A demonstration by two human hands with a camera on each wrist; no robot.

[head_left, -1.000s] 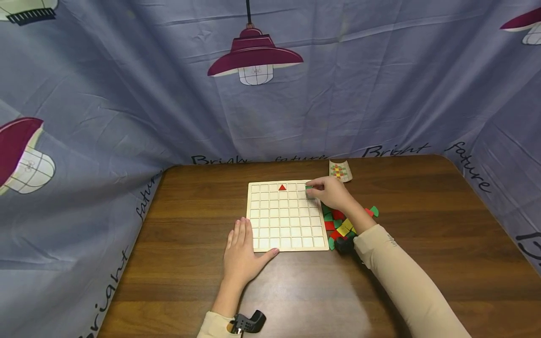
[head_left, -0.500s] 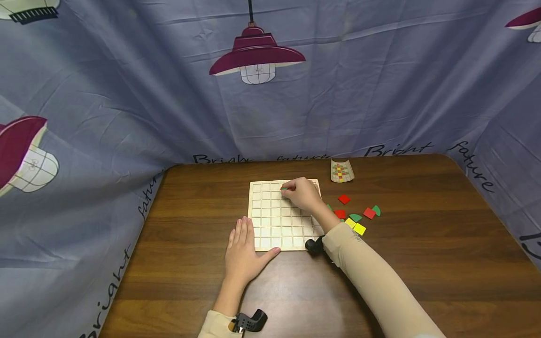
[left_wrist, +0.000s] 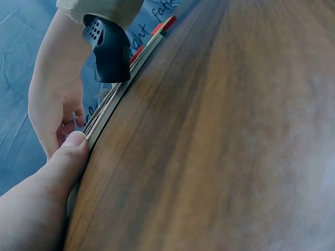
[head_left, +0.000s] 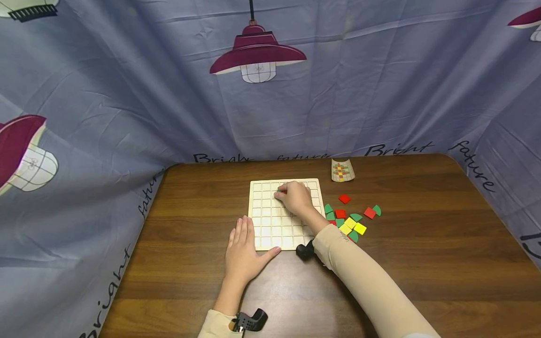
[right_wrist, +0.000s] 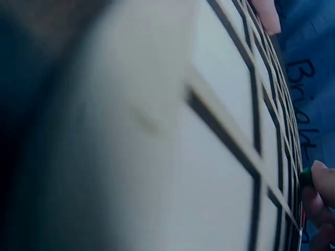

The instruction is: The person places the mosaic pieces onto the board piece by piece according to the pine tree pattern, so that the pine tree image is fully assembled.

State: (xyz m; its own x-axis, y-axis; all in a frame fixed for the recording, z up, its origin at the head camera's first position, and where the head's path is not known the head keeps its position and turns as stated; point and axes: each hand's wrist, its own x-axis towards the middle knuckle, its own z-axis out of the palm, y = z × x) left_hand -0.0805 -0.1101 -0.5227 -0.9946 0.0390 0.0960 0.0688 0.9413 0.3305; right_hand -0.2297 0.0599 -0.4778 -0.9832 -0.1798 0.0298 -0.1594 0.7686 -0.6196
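Note:
A pale square grid board (head_left: 264,220) lies on the table. My left hand (head_left: 242,256) rests at its left edge with fingers straight, the thumb along the front edge; in the left wrist view the thumb (left_wrist: 73,151) touches the board's side. Over the upper middle of the grid, my right hand (head_left: 296,197) pinches a small green tile (right_wrist: 306,177) between thumb and fingers. A sliver of red shows below that tile in the right wrist view. The hand covers several upper cells from the head camera.
Loose tiles lie right of the board: a red tile (head_left: 344,199), yellow tiles (head_left: 360,228) and several green tiles (head_left: 328,208). A curled pattern card (head_left: 342,171) lies behind them. A printed curtain (head_left: 270,117) hangs along the table's back.
The right hand has moved left from the board's upper right corner to its upper middle, carrying the green tile. Its arm uncovers the loose tiles. The left hand stays in place.

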